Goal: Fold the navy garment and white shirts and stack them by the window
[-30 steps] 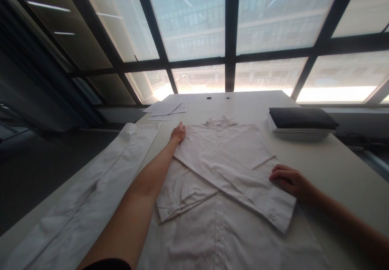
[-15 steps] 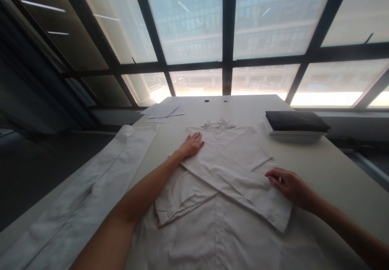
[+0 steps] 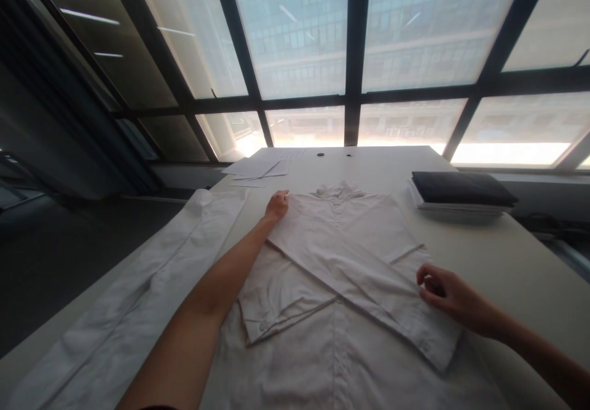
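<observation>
A white button-up shirt (image 3: 295,373) lies front up on the table, its collar (image 3: 340,190) at the far end. Both sleeves are folded across the front; the long upper sleeve (image 3: 350,268) runs diagonally down to its cuff on the right. At the shirt's left shoulder edge, my left hand (image 3: 277,206) is closed in a pinch on the fabric. My right hand (image 3: 445,293) is at the right side, by the sleeve's outer edge. Its fingers are loosely curled with a gap before the thumb, and no cloth shows between them.
Another white garment (image 3: 138,299) lies along the table's left side. Paper sheets (image 3: 258,167) rest at the far left. A folded dark item (image 3: 463,189) sits on a white stack at the far right. Large framed windows (image 3: 299,35) stand beyond the white table (image 3: 382,163).
My left hand has gone from lying flat on the shirt to pinching its left shoulder edge. The sleeve's cuff end has shifted slightly right. The view has turned slightly left.
</observation>
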The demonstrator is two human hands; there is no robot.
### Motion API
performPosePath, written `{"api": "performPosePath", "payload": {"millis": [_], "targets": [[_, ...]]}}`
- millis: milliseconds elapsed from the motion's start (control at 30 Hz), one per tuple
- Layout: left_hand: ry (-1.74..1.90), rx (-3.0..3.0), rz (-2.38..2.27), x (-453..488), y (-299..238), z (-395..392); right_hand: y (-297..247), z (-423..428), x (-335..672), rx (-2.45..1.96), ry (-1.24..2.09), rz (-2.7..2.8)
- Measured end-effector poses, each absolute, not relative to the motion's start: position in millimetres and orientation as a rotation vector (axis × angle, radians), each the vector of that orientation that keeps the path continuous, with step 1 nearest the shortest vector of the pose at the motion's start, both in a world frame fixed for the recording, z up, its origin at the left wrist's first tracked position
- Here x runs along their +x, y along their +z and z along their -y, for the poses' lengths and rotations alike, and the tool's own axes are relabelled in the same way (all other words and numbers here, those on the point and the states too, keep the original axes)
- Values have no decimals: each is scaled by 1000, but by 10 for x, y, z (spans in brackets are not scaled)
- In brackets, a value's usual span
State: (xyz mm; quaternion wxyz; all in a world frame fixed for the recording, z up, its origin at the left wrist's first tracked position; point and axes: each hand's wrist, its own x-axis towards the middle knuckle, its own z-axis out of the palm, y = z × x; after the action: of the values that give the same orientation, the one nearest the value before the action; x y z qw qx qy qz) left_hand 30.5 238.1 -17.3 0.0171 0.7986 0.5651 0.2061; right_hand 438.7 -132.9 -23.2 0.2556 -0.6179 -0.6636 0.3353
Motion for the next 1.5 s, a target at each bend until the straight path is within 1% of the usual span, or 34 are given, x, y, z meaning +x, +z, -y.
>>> {"api": "performPosePath", "payload": {"millis": [167, 367, 600, 700, 800, 967, 1067, 1133, 1167, 1300, 1500], "targets": [[530, 2451, -1790, 241, -87, -2644, -306, 1305, 4422, -1720, 916, 1826], [220, 2554, -1649, 328, 53, -2877, -260, 1308, 4427, -1702, 948, 1827], [-61, 2521, -1673, 357, 194, -3155, -260, 1307, 4429, -1705, 988, 1836], [-109, 2512, -1642, 353, 184, -3205, -236, 1316, 4423, -1709, 984, 1851], [-85, 2518, -1625, 373, 146, -3205, -221, 1320, 4425, -1735, 980, 1869], [121, 2570, -1664, 438, 67, -3001, -216, 1321, 4426, -1760, 996, 1868], [331, 2668, -1607, 420, -15, -2689, -197, 1327, 4408, -1763, 991, 1869], [408, 2753, -1508, 372, -102, -2424, -186, 1327, 4398, -1772, 976, 1879], [389, 2783, -1469, 343, -151, -2290, -185, 1324, 4398, -1777, 969, 1886], [109, 2757, -1476, 256, -292, -1907, -204, 1305, 4420, -1769, 959, 1896], [-15, 2698, -1561, 356, -248, -1983, -180, 1315, 4406, -1765, 959, 1909]]}}
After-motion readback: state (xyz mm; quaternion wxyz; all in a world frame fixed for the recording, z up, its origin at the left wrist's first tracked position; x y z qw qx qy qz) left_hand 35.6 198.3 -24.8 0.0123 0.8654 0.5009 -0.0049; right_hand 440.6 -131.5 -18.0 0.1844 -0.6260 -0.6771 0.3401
